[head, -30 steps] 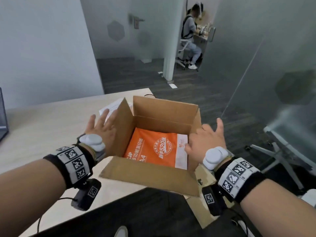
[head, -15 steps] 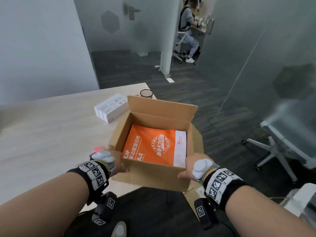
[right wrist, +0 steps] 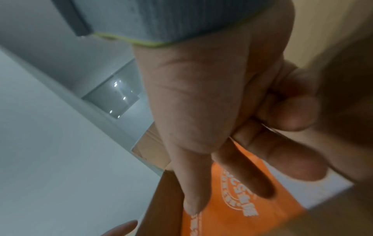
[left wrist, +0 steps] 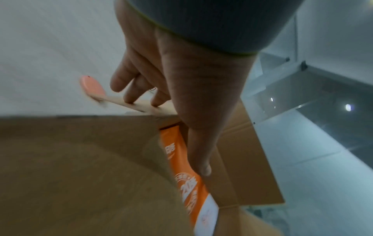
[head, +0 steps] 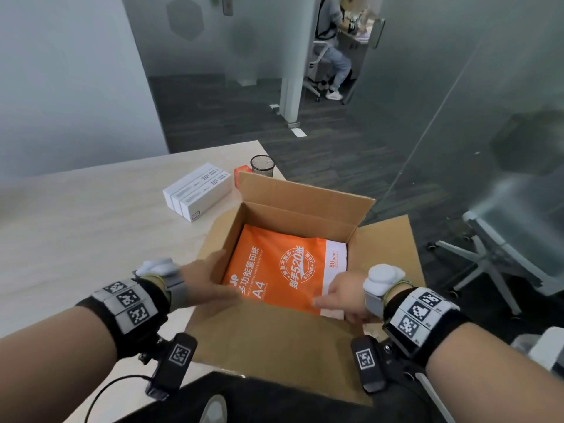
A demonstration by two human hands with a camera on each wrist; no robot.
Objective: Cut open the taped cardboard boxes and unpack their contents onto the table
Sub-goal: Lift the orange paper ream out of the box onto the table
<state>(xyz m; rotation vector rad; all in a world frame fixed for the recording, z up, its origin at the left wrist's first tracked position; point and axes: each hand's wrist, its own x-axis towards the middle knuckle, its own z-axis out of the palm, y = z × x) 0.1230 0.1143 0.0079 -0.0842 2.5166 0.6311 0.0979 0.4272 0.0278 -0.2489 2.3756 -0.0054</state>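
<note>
Both hands were brought from the outer corners of the cardboard box [head: 274,340] to its mouth, lower centre. The left hand [head: 204,282] was laid straight-fingered across the left wall; the right hand [head: 341,297] was held loosely curled, empty, over the paper ream [head: 274,267] inside; lifting-out was judged next.

White office chair [head: 518,239] on dark floor [head: 335,166]; seated person [head: 331,41] beyond glass wall [head: 457,71].
</note>
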